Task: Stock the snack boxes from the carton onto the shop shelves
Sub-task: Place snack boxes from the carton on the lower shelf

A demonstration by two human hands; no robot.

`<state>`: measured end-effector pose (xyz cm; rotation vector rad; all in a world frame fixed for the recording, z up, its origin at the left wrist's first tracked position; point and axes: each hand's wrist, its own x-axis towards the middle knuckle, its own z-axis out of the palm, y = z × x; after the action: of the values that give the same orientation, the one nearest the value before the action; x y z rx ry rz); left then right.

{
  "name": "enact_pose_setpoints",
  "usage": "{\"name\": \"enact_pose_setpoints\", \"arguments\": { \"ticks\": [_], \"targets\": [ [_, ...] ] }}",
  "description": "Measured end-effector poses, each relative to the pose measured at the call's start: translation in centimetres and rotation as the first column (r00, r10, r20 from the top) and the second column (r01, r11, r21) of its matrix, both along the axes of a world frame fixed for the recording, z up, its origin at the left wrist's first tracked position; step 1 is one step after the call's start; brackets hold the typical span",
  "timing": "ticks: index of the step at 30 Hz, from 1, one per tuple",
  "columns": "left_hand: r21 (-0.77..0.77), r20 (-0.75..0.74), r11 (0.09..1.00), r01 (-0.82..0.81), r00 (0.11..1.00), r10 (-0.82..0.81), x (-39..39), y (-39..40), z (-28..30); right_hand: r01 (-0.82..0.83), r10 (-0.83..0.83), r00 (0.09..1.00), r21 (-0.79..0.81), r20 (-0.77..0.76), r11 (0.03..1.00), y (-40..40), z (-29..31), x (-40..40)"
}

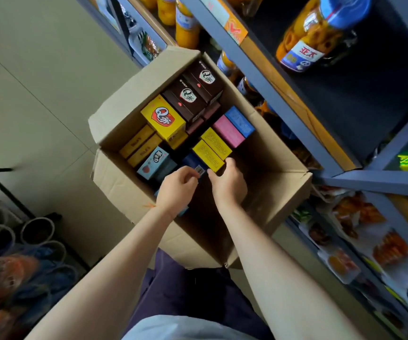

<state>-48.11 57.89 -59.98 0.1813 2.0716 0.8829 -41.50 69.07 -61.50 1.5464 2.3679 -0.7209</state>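
Observation:
An open cardboard carton (pixel 114 182) stands on the floor below me, against the shop shelves (pixel 266 77). Inside lie several snack boxes: two dark brown ones (pixel 193 94) at the far end, a yellow one (pixel 163 119), a pink one (pixel 227 131), a blue one (pixel 239 121) and a light blue one (pixel 153 163). Both my hands are inside the carton's near end. My left hand (pixel 177 186) and my right hand (pixel 227 180) close from either side on a dark blue box (pixel 194 163) with a barcode label. Its lower part is hidden by my hands.
The grey metal shelves on the right hold jars of yellow fruit (pixel 318 38) above and packaged snacks (pixel 374 244) lower down. A basket of goods (pixel 14 266) sits at the lower left. The carton's near right part shows bare cardboard. Tiled floor (pixel 38 94) lies to the left.

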Motion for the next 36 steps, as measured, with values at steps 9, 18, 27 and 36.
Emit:
{"name": "enact_pose_setpoints", "arguments": {
  "ticks": [9, 18, 27, 36],
  "targets": [
    [0.034, -0.059, 0.999, 0.008, 0.998, -0.006, 0.4, -0.2, 1.3, 0.043, -0.070, 0.957, -0.098, -0.283, 0.994, 0.7, 2.6, 2.8],
    [0.420, 0.405, 0.898, -0.131, 0.912, -0.056, 3.6, 5.1, 11.4, 0.246, -0.677, 0.569, -0.689, -0.466, 0.681, 6.0, 16.0, 9.4],
    [0.561, 0.371, 0.806, -0.191, 0.928, -0.038, 14.7, 12.5, 20.2, 0.169, -0.680, 0.420, -0.685, -0.601, 0.709, 9.1, 22.5, 20.5],
    [0.708, 0.251, 0.706, 0.001, 0.934, -0.254, 38.2, 18.8, 28.7, 0.214, -0.571, 0.288, -0.530, -0.769, 0.821, 14.4, 31.1, 46.0]
  ]
}}
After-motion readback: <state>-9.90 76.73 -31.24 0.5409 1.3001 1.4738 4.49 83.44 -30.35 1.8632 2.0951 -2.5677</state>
